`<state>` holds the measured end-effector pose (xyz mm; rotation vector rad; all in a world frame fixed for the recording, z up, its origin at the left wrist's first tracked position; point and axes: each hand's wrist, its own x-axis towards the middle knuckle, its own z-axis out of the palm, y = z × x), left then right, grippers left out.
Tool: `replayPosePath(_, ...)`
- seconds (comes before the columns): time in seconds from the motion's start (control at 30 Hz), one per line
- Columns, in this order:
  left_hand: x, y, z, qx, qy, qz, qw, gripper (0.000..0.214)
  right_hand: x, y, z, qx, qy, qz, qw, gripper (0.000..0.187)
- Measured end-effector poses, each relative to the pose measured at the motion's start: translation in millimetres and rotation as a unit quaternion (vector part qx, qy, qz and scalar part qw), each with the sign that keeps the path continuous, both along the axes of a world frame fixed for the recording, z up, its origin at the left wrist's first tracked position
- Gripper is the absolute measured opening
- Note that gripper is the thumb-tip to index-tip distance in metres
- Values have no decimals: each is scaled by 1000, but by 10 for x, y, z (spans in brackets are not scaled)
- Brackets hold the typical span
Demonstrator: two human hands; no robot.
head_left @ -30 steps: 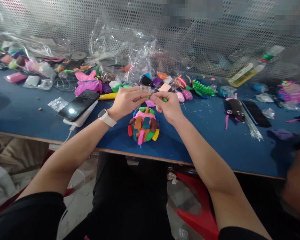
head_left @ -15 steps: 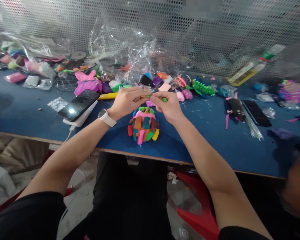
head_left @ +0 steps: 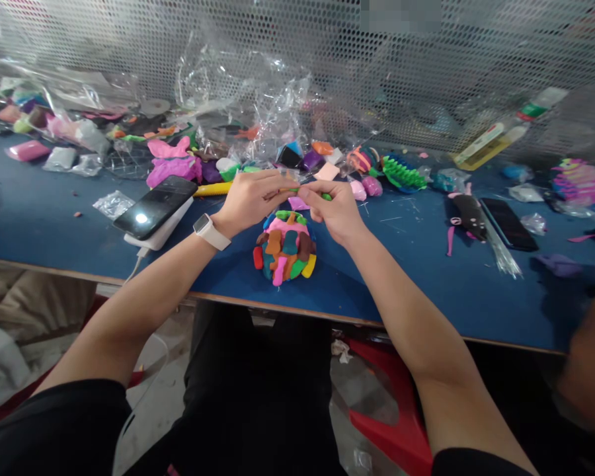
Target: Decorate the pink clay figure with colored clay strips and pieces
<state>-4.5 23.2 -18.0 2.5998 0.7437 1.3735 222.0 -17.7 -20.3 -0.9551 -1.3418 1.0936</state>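
Note:
My left hand (head_left: 252,199), a pale smartwatch (head_left: 211,233) on its wrist, is closed with its fingertips meeting those of my right hand. My right hand (head_left: 336,210) is pinched on a small piece of green modelling clay (head_left: 326,196). A sliver of green and orange shows between the fingertips, and the left fingers close on it; most of it is hidden. Just below the hands, a rounded model of many-coloured clay (head_left: 290,244) sits on the blue table (head_left: 406,264), touched by neither hand.
To the left, a black phone (head_left: 155,206) lies on a white cabled block beside a yellow stick (head_left: 214,190). Clay lumps and clear plastic bags (head_left: 248,86) line the back against a perforated metal panel. At right are a mouse-like clay figure (head_left: 469,215), another phone (head_left: 508,225) and someone's arm (head_left: 592,363).
Both hands stay almost in place, with only a slight shift of the fingers on the clay piece. The model on the table has not moved.

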Motion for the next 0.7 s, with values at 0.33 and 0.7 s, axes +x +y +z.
replayPosePath(0.33,15,-24,21,14,5,-2,1000,36,5,-7,18,-2,-7,4,1000,66)
replayPosePath(0.7,-26,20,39,12,24,-21,999,31,29,-4,20,5,-45,-17,999,68)
